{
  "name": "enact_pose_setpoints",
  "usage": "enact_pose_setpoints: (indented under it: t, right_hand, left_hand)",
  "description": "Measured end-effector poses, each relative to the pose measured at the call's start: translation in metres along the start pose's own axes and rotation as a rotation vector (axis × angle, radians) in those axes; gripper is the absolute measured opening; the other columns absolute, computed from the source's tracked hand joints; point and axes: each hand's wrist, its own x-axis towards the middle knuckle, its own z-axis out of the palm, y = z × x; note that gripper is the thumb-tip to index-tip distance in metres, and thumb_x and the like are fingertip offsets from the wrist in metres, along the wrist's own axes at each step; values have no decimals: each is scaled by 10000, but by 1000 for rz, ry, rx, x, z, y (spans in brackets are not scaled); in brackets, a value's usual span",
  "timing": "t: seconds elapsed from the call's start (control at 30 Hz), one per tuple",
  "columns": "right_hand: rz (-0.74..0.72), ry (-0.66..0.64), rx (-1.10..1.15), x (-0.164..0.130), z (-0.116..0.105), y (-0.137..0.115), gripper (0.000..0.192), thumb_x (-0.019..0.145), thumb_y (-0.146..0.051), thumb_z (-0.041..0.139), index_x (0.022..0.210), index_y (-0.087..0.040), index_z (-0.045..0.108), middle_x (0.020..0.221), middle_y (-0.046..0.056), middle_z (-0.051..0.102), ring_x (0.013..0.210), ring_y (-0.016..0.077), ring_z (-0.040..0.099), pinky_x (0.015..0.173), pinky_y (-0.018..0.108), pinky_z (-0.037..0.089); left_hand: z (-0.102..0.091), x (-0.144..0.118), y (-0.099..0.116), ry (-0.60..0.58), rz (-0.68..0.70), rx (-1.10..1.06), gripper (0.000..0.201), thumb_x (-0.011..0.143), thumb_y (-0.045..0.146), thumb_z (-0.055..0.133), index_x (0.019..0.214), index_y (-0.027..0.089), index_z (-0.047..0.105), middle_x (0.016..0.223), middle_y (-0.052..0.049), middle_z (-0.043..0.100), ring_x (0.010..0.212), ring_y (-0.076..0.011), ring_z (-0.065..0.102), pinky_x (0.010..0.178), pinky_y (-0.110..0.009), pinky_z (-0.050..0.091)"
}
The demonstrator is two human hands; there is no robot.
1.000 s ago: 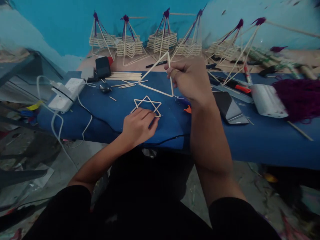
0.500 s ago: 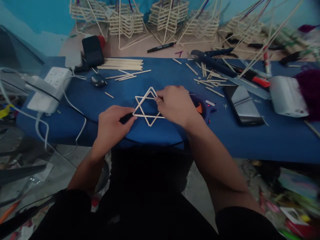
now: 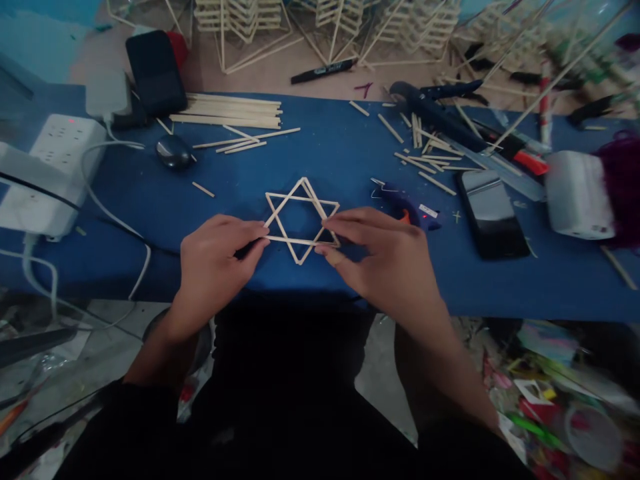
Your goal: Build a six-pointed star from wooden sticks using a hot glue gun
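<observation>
Stick star [image 3: 301, 220] lies flat on the blue table [image 3: 340, 147], my left hand [image 3: 213, 263] pinching its left point and my right hand [image 3: 385, 257] pinching its right point, with a glue gun [image 3: 407, 208] just beside and loose sticks [image 3: 230, 112] beyond.

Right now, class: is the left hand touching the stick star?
Touching: the head view shows the left hand fingertips pinching the stick star at its left point.

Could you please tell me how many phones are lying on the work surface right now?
2: one phone on the blue cloth right of the stick star, another phone at the far left; clutter may hide more.
</observation>
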Motion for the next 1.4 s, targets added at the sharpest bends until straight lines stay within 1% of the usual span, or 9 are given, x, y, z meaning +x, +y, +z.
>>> enact_pose_setpoints:
  t: [0.13, 0.33, 0.47, 0.57, 0.7, 0.83, 1.03, 1.23, 1.4]
  right_hand:
    - [-34, 107, 5, -7, 11, -2, 171, 1043, -185, 796, 1164, -255, 894, 1193, 68, 897, 1060, 243, 887, 937, 376, 755]
    - [-46, 136, 10, -9, 14, 2, 182, 1022, -139, 813, 1150, -256, 867, 1200, 58, 896, 1062, 239, 890, 934, 372, 774]
    - [-59, 124, 2, -10, 12, 1, 183, 1034, -128, 795, 1160, -250, 843, 1181, 48, 895, 1056, 223, 887, 947, 357, 772]
    - [-56, 103, 1, -10, 10, 1, 208, 1044, -131, 773, 1178, -274, 843, 1204, 36, 894, 1074, 230, 886, 966, 385, 774]
    - [13, 41, 35, -11, 8, 1, 241, 1058, -151, 746, 1192, -318, 857, 1247, 34, 892, 1115, 266, 884, 991, 463, 775]
    - [62, 31, 58, -12, 7, 1, 254, 1059, -172, 747, 1200, -348, 864, 1263, 25, 891, 1118, 281, 883, 982, 502, 775]
    - [136, -5, 72, -11, 2, 1, 233, 1051, -199, 743, 1174, -357, 863, 1270, 28, 886, 1150, 307, 870, 1013, 534, 758]
    - [158, 13, 111, -11, 1, 0, 244, 1043, -198, 737, 1192, -338, 868, 1220, 30, 887, 1047, 291, 869, 966, 517, 768]
    - [178, -9, 111, -10, 0, 0, 243, 1057, -203, 708, 1163, -349, 871, 1206, 17, 888, 1063, 290, 875, 974, 511, 772]
  left_hand:
    - [0, 0, 2, 25, 25, 13, 152, 1058, 138, 812, 1063, 262, 900, 1063, 0, 921, 943, -248, 886, 856, -366, 736]
    - [-2, 3, 4, -13, 41, 17, 161, 1063, 120, 818, 1081, 267, 881, 1041, 10, 916, 926, -248, 884, 838, -374, 740]
    - [-3, 4, 6, -12, 41, 13, 170, 1060, 103, 819, 1098, 258, 876, 1040, 2, 915, 940, -248, 885, 865, -380, 743]
    - [-5, 3, 8, -27, 38, 4, 197, 1067, 107, 809, 1120, 283, 880, 1076, 8, 916, 960, -252, 887, 875, -398, 750]
    - [-7, 3, 11, -71, -3, -10, 226, 1080, 128, 787, 1128, 324, 890, 1121, 12, 916, 995, -267, 892, 901, -439, 764]
    - [-9, 2, 13, -86, -34, 8, 234, 1094, 163, 771, 1140, 358, 891, 1118, 26, 914, 1009, -273, 894, 920, -463, 769]
    - [-10, 4, 11, -127, -51, 27, 150, 1095, 203, 784, 1122, 324, 868, 1107, 18, 912, 1032, -280, 884, 948, -454, 746]
    - [-12, 4, 11, -135, -92, 32, 161, 1100, 234, 811, 1212, 336, 866, 1098, 9, 899, 1044, -269, 875, 919, -415, 740]
    - [-14, 5, 15, -150, -145, 32, 173, 1120, 279, 800, 1240, 385, 865, 1146, 13, 893, 1088, -286, 873, 942, -463, 755]
